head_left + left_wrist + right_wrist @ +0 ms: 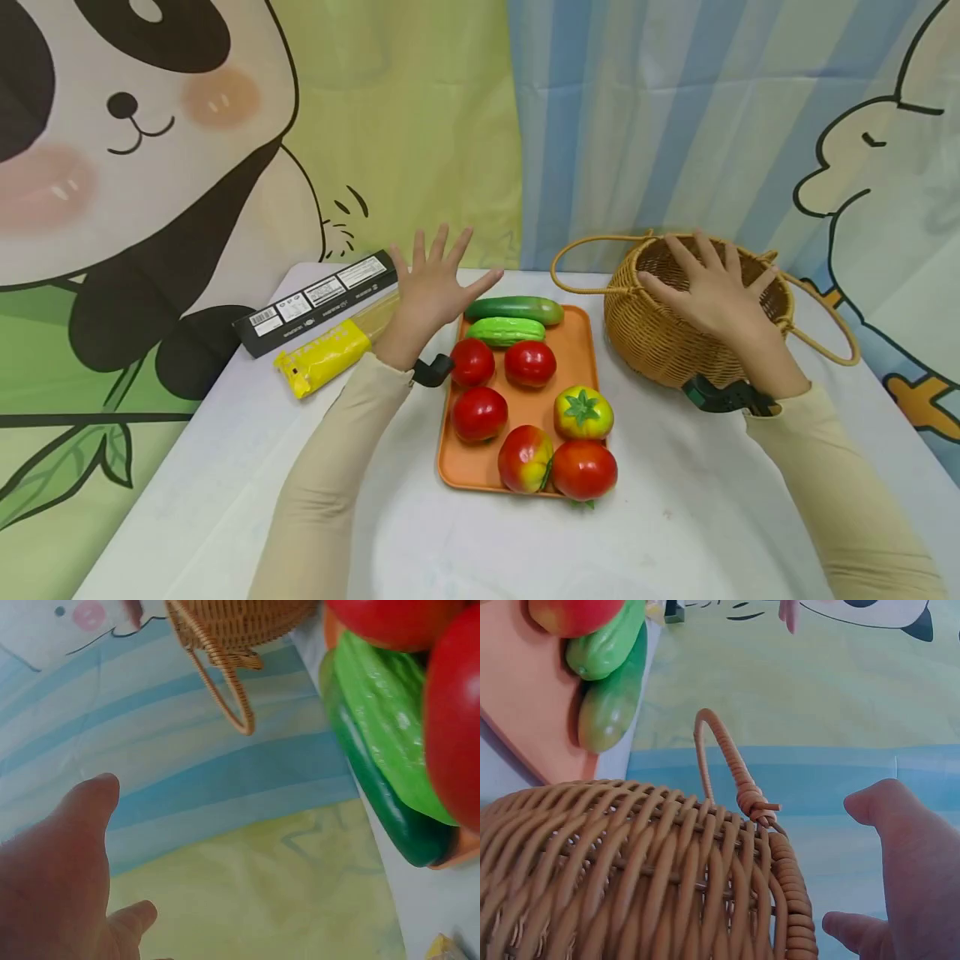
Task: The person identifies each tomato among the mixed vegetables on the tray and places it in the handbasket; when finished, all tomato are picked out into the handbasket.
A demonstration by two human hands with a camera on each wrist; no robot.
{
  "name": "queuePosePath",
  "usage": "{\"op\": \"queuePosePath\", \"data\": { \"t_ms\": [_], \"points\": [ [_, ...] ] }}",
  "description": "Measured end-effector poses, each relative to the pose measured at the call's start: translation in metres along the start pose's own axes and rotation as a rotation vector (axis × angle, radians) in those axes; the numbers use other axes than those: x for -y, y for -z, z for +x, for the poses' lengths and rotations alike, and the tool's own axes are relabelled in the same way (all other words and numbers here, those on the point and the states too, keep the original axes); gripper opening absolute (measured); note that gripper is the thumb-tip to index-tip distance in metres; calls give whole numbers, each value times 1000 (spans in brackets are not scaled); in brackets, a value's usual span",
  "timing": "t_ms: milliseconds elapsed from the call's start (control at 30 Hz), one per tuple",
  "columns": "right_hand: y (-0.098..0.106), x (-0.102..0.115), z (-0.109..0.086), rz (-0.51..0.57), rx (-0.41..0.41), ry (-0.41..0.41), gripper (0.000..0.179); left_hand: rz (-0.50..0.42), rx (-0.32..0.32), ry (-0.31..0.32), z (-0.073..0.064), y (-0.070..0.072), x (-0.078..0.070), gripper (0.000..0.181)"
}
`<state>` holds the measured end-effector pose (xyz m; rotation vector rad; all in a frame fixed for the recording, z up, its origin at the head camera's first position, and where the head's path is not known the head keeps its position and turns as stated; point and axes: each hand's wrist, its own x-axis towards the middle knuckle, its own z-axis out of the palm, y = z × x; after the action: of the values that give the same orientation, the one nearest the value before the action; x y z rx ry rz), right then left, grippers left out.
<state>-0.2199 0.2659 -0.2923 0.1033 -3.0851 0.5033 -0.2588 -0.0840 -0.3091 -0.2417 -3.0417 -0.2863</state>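
My left hand (431, 293) is raised with its fingers spread, left of the orange tray (540, 408), and it holds nothing. The right hand (716, 296), also spread and bare of any object, overlaps the mouth of the wicker basket (652, 333) in the head view. On the tray lie a dark green cucumber (517, 310) and a lighter ridged one (506, 332). Several red tomatoes (531, 363) share it with a yellow-green tomato (583, 412) and a red-and-yellow one (523, 458). In the right wrist view the basket's weave (645, 877) lies beside the hand.
A long black box (315, 304) and a yellow packet (324, 357) lie behind the left forearm. The basket's loop handles (588, 239) stick out to both sides. Behind the white table (420, 542) hangs a printed curtain (420, 125) with a panda.
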Motion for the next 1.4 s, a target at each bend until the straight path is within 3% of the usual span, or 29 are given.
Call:
{"op": "queuePosePath", "data": {
  "t_ms": [333, 767, 1067, 1400],
  "points": [
    [-7, 3, -14, -25, -18, 25, 89, 95, 0, -62, -16, -13, -3, 85],
    [-12, 12, -33, -62, -60, 72, 84, 108, -54, -160, -45, -19, -14, 85],
    [-22, 12, -45, -49, -91, 114, 82, 147, -123, -249, -68, -21, -18, 85],
    [-30, 15, -55, -44, -155, 179, 78, 75, -249, -317, -78, -29, -6, 78]
  ]
}}
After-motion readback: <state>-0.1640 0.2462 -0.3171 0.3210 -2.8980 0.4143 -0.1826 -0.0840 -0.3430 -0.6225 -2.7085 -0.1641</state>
